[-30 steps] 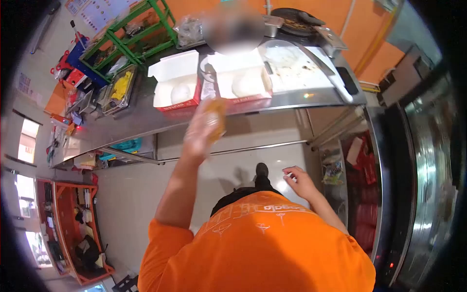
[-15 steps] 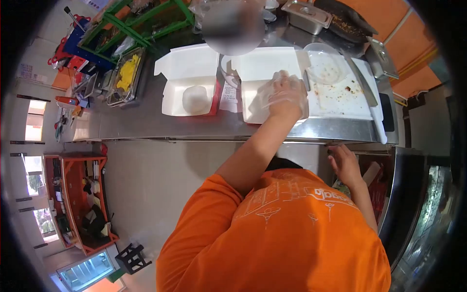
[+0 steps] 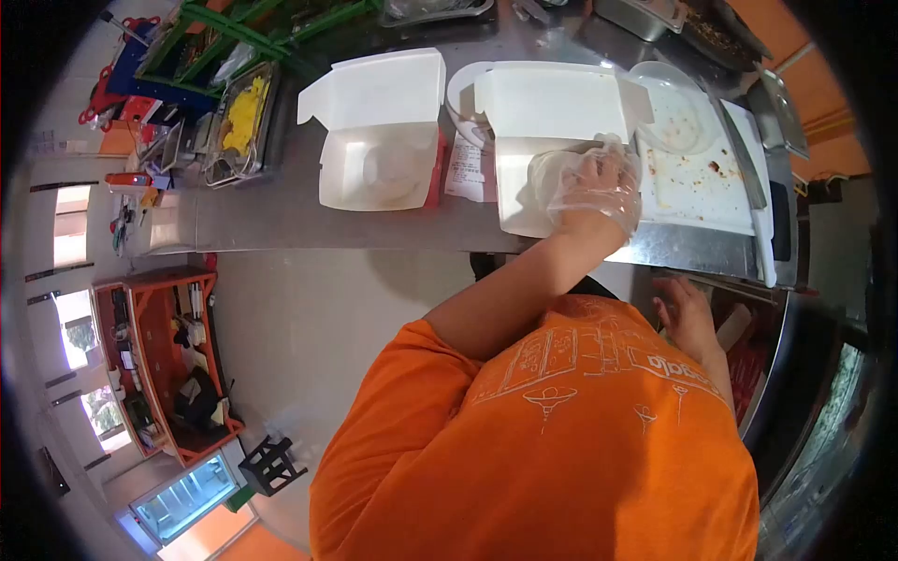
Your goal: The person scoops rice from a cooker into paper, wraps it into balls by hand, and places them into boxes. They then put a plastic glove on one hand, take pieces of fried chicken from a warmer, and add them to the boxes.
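Observation:
My left hand [image 3: 601, 187] wears a loose clear plastic glove and reaches down into the right-hand open white box [image 3: 528, 201]. Its fingers curl downward there, and a pale rounded thing [image 3: 543, 176] shows partly beside the glove. What lies under the palm is hidden. A second open white box [image 3: 385, 93] with red sides stands to the left, holding a whitish round mound [image 3: 383, 178]. Below the counter edge on the right hangs my right hand [image 3: 686, 313], bare, fingers loosely apart, with nothing visible in it.
A printed receipt [image 3: 468, 168] lies between the boxes. To the right are a white cutting board [image 3: 697, 201] with crumbs, a clear round lid [image 3: 669, 107] and a long knife [image 3: 744, 154]. Far left stands a tray of yellow food [image 3: 245, 117]; green racks [image 3: 248, 33] rise behind.
The whole view has shifted, with the boxes now farther right. My left hand stays in the right-hand box, nearer its right side. A blurred round shape at the top has gone from view.

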Demonstrator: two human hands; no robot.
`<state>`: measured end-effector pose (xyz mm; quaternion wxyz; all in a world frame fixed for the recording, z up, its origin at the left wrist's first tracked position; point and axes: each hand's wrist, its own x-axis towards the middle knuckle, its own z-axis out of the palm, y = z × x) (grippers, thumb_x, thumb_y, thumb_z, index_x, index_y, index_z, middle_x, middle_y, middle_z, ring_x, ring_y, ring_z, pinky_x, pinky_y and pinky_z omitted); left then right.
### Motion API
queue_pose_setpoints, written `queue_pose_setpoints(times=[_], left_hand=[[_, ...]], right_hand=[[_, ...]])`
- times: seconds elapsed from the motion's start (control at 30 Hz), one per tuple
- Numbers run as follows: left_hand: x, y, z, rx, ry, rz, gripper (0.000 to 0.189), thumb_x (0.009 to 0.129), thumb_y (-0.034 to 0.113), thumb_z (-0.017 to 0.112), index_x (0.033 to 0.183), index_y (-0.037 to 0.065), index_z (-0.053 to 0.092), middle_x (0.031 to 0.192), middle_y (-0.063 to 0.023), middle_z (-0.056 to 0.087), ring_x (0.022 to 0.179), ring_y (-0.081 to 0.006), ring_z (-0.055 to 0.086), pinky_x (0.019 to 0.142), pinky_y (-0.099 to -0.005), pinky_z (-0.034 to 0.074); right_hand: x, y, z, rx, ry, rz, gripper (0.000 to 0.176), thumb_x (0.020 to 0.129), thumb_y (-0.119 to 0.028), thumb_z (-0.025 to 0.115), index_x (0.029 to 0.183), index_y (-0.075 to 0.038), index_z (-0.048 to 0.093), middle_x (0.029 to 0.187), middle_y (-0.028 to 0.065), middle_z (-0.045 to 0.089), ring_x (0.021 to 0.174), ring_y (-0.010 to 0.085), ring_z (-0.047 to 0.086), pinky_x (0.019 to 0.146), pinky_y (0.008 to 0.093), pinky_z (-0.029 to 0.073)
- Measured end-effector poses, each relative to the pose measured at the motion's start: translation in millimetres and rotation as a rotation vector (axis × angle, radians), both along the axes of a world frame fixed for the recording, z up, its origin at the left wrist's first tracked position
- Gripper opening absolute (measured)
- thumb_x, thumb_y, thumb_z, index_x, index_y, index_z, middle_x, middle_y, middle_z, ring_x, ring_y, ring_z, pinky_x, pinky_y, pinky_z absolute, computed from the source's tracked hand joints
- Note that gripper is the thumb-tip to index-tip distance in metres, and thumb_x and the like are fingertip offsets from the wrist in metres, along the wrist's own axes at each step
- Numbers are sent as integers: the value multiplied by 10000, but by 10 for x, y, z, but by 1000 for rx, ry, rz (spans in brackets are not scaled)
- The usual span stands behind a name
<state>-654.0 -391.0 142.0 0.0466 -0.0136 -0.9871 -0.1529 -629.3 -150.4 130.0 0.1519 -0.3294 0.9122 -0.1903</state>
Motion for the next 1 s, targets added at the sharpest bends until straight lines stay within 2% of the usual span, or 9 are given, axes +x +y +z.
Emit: queue_pose_setpoints(times=[0.1, 0.2, 0.4, 0.5, 0.67, 0.73, 0.83, 0.9, 1.0], left_hand=[[146, -72, 71, 117, 138, -14, 534, 829, 289, 512, 1297, 58, 402, 1327, -244, 352, 1110, -422, 454, 892, -497, 415], [260, -184, 41, 197, -48, -31, 530, 822, 254, 542, 1291, 58, 391, 1266, -251, 382, 1050, -430, 499, 875, -472, 438], [242, -193, -35, 469, 11, -1, 484, 816, 196, 580, 1251, 76, 404, 1169, -244, 404, 1000, -402, 540, 815, -440, 483], [259, -151, -42, 398, -6, 26, 488, 820, 233, 581, 1247, 77, 405, 1169, -254, 399, 1004, -414, 532, 810, -452, 484], [306, -158, -355, 227, 131, -76, 462, 829, 257, 572, 1235, 75, 447, 1199, -254, 414, 1035, -420, 520, 812, -447, 493], [377, -205, -186, 158, 208, -118, 451, 833, 255, 568, 1236, 78, 466, 1205, -254, 424, 1042, -414, 518, 800, -444, 501], [524, -246, 95, 44, 297, -208, 441, 835, 259, 568, 1221, 58, 500, 1227, -252, 433, 1045, -404, 525, 810, -433, 497], [517, -272, -32, -155, 211, -339, 451, 832, 291, 575, 1180, 7, 535, 1270, -257, 423, 1042, -403, 539, 861, -417, 472], [560, -225, -53, 228, 308, -84, 436, 786, 265, 628, 1122, -8, 575, 1290, -214, 421, 1012, -372, 564, 803, -396, 502]], right_hand=[[-180, -124, 80, -70, -9, -25, 272, 800, -96, 601, 1064, -41, 560, 935, 139, 571, 845, 338, 560, 756, 420, 448], [-306, -290, 141, -140, -1, -130, 289, 806, -62, 600, 1089, -30, 548, 935, 133, 580, 794, 281, 582, 713, 365, 469], [-307, -699, -248, -623, -537, -305, 417, 851, -25, 574, 1238, -24, 419, 963, 90, 550, 761, 131, 563, 697, 259, 466], [-257, -833, -310, -587, -480, -289, 434, 863, -34, 568, 1249, -12, 372, 992, 82, 536, 756, 123, 561, 684, 250, 467], [-230, -803, -282, -450, -445, -258, 276, 866, -29, 560, 1102, -8, 419, 904, 60, 550, 757, 115, 557, 664, 245, 457], [-217, -831, -184, -434, -470, -281, 256, 865, -28, 560, 1081, -10, 424, 892, 54, 556, 759, 111, 552, 657, 251, 453], [-204, -806, -307, -601, -499, -310, 255, 867, -28, 559, 1086, -12, 429, 895, 51, 552, 751, 109, 545, 654, 253, 453], [-182, -802, -358, -604, -481, -314, 274, 869, -27, 553, 1114, -19, 429, 901, 53, 550, 758, 106, 545, 674, 248, 456], [-126, -812, -273, -572, -445, -337, 312, 873, -27, 546, 1161, -32, 424, 908, 52, 546, 776, 101, 539, 708, 237, 451]])
